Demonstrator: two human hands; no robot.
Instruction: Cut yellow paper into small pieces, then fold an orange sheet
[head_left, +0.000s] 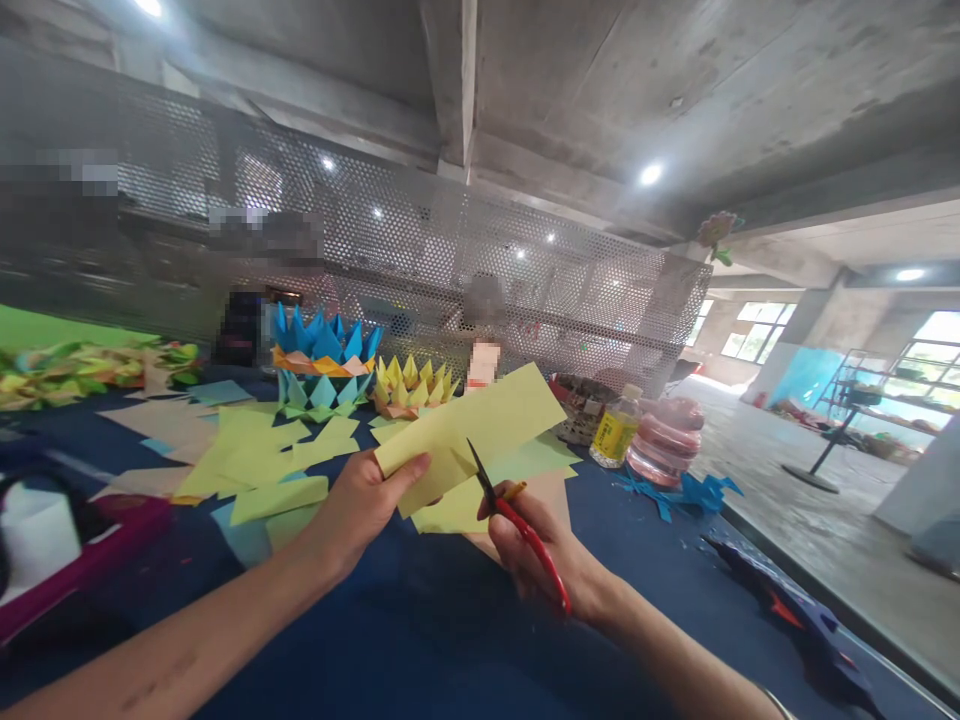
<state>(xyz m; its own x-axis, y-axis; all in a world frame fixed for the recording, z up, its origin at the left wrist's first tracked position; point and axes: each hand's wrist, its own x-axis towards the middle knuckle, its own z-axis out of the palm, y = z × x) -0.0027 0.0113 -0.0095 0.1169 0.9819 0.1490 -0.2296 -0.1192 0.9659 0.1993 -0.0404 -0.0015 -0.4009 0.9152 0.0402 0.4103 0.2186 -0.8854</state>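
My left hand pinches the near corner of a folded yellow paper sheet, holding it up above the table. My right hand grips red-handled scissors. Their dark blades point up and away and meet the lower edge of the yellow sheet. More yellow and light green paper sheets lie flat on the dark blue table under and to the left of my hands.
Folded paper crowns in blue and yellow stand at the back. A yellow-labelled bottle and a pink stack sit to the right, blue scraps beside them. A perforated metal screen rises behind. The table's right edge drops to the floor.
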